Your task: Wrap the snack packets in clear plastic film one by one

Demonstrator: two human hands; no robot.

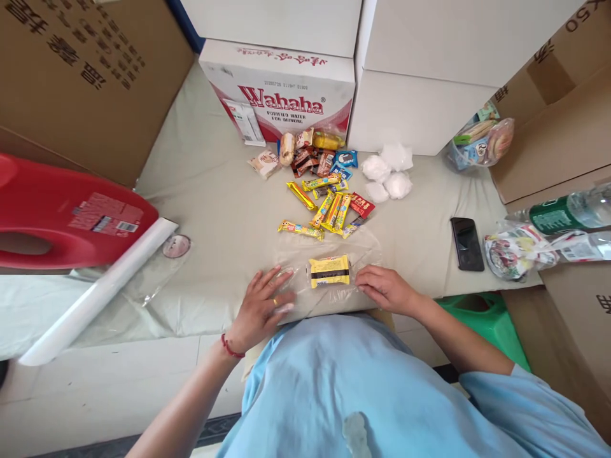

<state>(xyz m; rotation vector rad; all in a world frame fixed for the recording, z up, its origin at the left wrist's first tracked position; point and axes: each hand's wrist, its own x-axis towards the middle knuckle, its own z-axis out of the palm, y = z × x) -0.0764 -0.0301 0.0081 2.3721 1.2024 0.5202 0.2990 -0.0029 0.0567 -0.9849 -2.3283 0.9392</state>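
A yellow snack packet [329, 271] with a dark band lies on a sheet of clear plastic film [367, 245] at the table's near edge. My left hand [265, 299], with a ring and a red bracelet, rests on the film's left side, its fingers spread. On the packet's right, my right hand [384, 289] pinches the film's edge between thumb and fingers. Just beyond the film lie several yellow-wrapped snack bars [301, 229] and a red packet [361, 205].
A Wahaha water carton [286, 95] and white boxes [410, 108] stand behind more snacks. White wrapped bundles [387, 172], a phone [466, 244] and a bottle [568, 213] are rightward. At left are a red jug [95, 210] and a white roll [100, 292].
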